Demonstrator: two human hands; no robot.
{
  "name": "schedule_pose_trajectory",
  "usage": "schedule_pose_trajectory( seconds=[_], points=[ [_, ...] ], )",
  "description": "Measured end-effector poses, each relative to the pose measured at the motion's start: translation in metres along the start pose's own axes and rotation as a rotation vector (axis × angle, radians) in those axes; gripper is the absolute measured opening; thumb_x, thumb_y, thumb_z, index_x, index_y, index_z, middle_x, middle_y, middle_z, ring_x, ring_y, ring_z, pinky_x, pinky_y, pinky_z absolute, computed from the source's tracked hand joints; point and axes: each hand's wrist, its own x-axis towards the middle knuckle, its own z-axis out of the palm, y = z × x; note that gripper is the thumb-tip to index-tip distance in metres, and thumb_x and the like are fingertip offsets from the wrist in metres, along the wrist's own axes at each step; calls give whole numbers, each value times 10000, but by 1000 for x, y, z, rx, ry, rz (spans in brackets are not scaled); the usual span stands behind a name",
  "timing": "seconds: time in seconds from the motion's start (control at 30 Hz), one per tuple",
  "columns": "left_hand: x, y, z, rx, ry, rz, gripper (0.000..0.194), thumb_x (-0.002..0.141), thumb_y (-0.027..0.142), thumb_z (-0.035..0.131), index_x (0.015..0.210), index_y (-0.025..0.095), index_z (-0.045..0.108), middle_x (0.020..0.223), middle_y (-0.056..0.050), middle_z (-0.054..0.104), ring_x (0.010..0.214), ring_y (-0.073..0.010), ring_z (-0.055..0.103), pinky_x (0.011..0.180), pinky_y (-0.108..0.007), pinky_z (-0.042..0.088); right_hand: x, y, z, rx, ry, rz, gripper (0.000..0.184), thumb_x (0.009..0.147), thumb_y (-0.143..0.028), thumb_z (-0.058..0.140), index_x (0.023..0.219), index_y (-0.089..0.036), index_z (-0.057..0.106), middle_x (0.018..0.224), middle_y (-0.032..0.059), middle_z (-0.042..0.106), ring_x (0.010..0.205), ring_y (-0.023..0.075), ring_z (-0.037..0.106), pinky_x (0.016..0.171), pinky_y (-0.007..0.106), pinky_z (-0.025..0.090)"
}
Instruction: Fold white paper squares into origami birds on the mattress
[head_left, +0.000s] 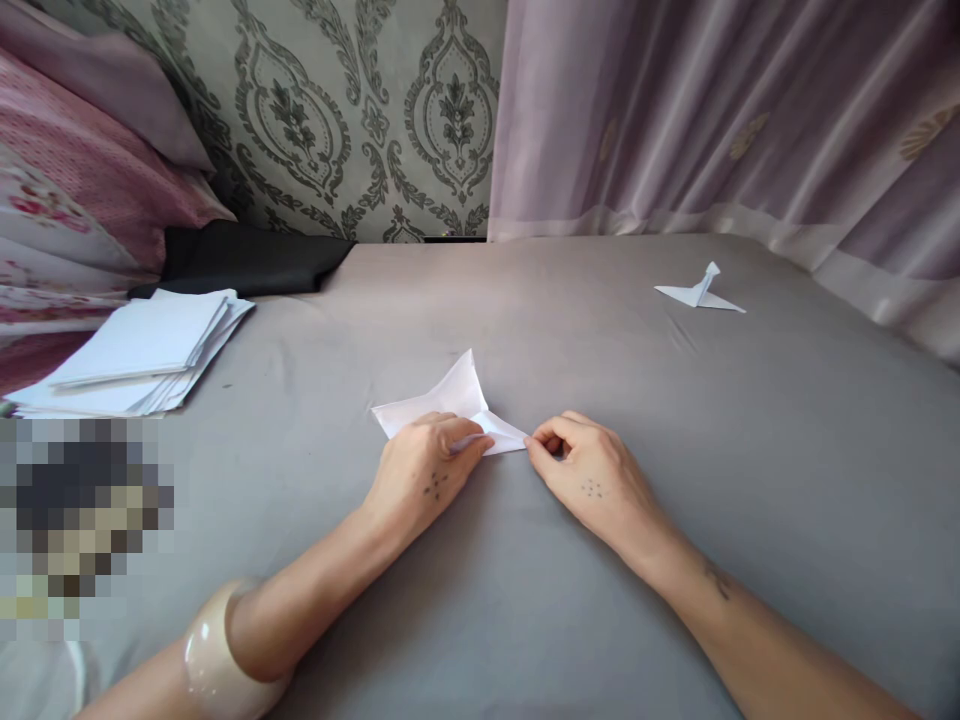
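Observation:
A partly folded sheet of white paper (442,392) lies in the middle of the grey cloth surface, one wide flap standing up at the back and a narrow point reaching right. My left hand (435,455) pinches the folded part between thumb and fingers, covering its front left portion. At the tip of the narrow point, my right hand (581,465) grips the paper between thumb and forefinger, the other fingers curled in.
Stacked white paper sheets (142,345) lie at the left, by a black cloth or bag (255,258). A folded white paper figure (701,292) stands at the back right. Purple curtains (637,120) hang behind. The lower left is pixelated.

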Motion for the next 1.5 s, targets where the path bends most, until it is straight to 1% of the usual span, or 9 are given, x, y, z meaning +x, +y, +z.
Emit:
schedule_pose_trajectory(
  seconds=[0.27, 0.37, 0.47, 0.67, 0.77, 1.03, 1.13, 1.3, 1.5],
  points=[
    [3, -1, 1, -2, -39, 7, 238, 888, 343, 531, 785, 219, 705, 773, -20, 677, 741, -193, 617, 668, -287, 444, 2, 0, -4, 11, -74, 33, 167, 819, -248, 552, 695, -246, 665, 778, -16, 652, 676, 134, 592, 597, 258, 416],
    [3, -2, 2, 1, -30, 15, 235, 887, 338, 531, 787, 219, 707, 773, -22, 680, 729, -191, 615, 655, -282, 438, 3, 7, -12, 102, -93, 56, 160, 821, -265, 542, 739, -250, 679, 744, -16, 666, 653, 136, 602, 576, 253, 429],
    [3, -2, 2, 1, -20, 31, 249, 889, 341, 527, 771, 215, 707, 767, -28, 680, 720, -191, 615, 637, -275, 435, 2, 12, -19, 191, -63, 74, 165, 826, -265, 529, 807, -242, 691, 712, -11, 682, 638, 143, 622, 575, 251, 451],
    [2, -3, 2, 2, -17, 25, 239, 893, 343, 524, 797, 222, 707, 766, -23, 677, 718, -185, 614, 627, -268, 437, -12, 8, -19, 21, -57, -163, 288, 850, -138, 475, 919, -284, 714, 849, -10, 677, 688, 125, 598, 597, 243, 429],
    [2, -4, 4, 6, -8, 33, 242, 897, 341, 522, 802, 216, 707, 763, -25, 676, 703, -178, 612, 617, -266, 432, -17, 5, -18, -83, -70, -234, 353, 841, -91, 468, 986, -288, 724, 856, 2, 662, 711, 129, 590, 606, 248, 418],
    [2, -4, 5, 17, -9, 43, 241, 897, 334, 526, 784, 211, 700, 736, -21, 655, 695, -176, 604, 615, -266, 428, -18, 3, -16, -228, -61, -313, 364, 821, -37, 471, 978, -262, 710, 874, 1, 632, 741, 134, 574, 624, 281, 393],
    [1, -3, 2, 5, -6, 53, 248, 899, 334, 521, 787, 211, 705, 728, -21, 654, 702, -181, 607, 624, -271, 437, -19, 3, -13, -246, -45, -363, 353, 827, -15, 443, 943, -232, 696, 882, 19, 618, 774, 145, 568, 650, 292, 403],
    [1, 0, -2, -52, -27, 8, 244, 882, 356, 536, 819, 208, 720, 775, -32, 687, 708, -191, 625, 629, -275, 448, -22, 0, -11, -298, -85, -442, 324, 822, 11, 396, 903, -177, 647, 919, 58, 594, 809, 172, 545, 702, 319, 432],
    [3, -1, -3, -95, -37, -34, 228, 862, 363, 560, 829, 207, 724, 803, -29, 705, 740, -202, 641, 643, -282, 456, -28, -4, -11, -387, -107, -441, 309, 810, 8, 407, 943, -170, 621, 942, 72, 590, 828, 190, 550, 708, 342, 439]
  ],
)
